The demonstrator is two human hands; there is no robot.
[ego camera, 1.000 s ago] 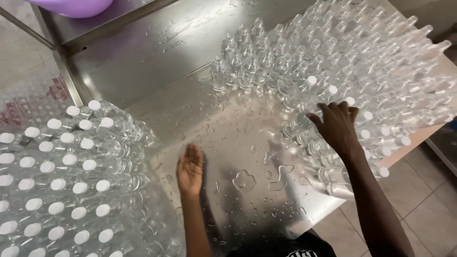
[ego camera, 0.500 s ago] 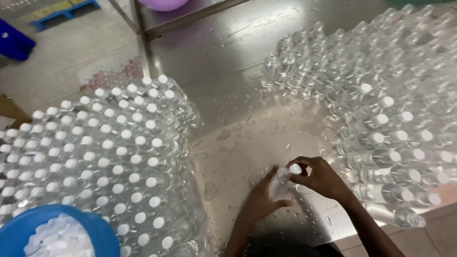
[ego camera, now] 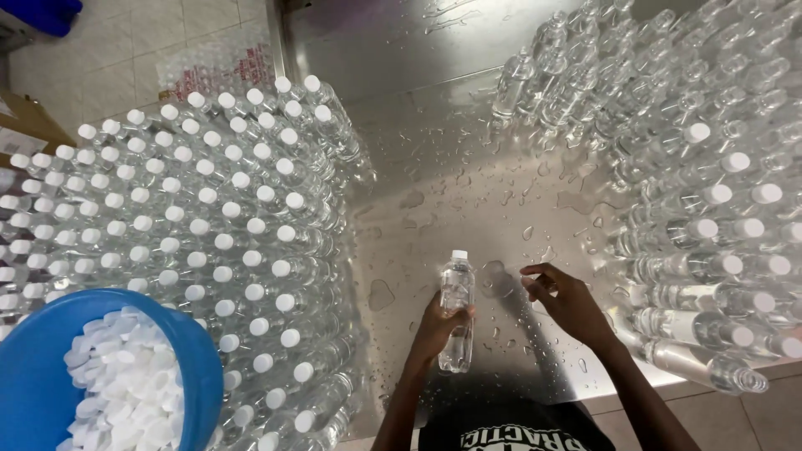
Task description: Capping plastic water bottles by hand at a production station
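Filling most of frame left, capped bottles (ego camera: 209, 242) stand done; the pile at right (ego camera: 693, 167) is mostly uncapped. Wet tabletop (ego camera: 434, 108) between. Blue tub of caps (ego camera: 50, 367) lower left. Left hand (ego camera: 439, 321) grips capped bottle (ego camera: 457, 313) bottom centre; right hand (ego camera: 568, 301) fingers loosely open, empty.

Bright overhead light; glare off my wet steel table (ego camera: 434, 100). Edges bow from wide lens; focus sharp, shadows soft.
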